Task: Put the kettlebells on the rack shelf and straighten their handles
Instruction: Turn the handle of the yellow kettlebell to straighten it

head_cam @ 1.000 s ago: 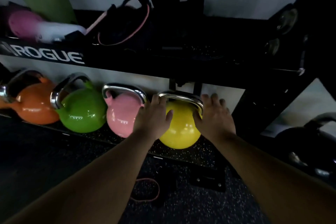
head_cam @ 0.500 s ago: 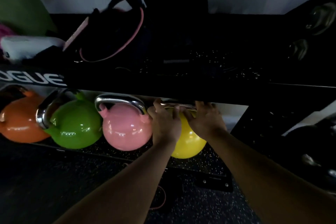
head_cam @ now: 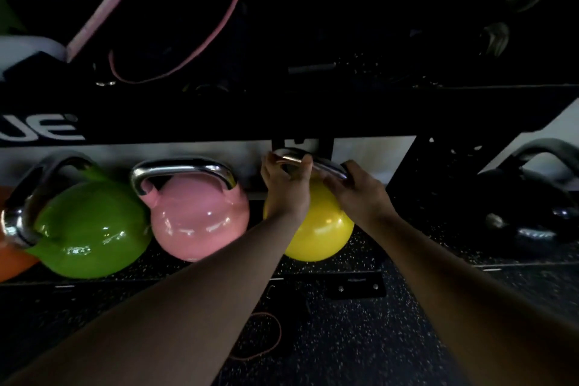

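A yellow kettlebell (head_cam: 322, 229) sits on the lower rack shelf (head_cam: 360, 252), its chrome handle under the black upper shelf beam. My left hand (head_cam: 286, 189) grips the left end of that handle and my right hand (head_cam: 357, 194) grips the right end. To its left stand a pink kettlebell (head_cam: 197, 216) with its handle facing me, a green kettlebell (head_cam: 91, 232) with its handle turned sideways, and the edge of an orange kettlebell (head_cam: 11, 260).
A black kettlebell (head_cam: 526, 197) rests on the shelf section to the right, past the rack upright (head_cam: 416, 166). The upper shelf (head_cam: 282, 116) holds dark bags and pink-trimmed straps. A loop band (head_cam: 263, 335) lies on the speckled floor below.
My hands have slid from the sides of the yellow kettlebell's body up onto its handle. The camera has moved closer and to the right.
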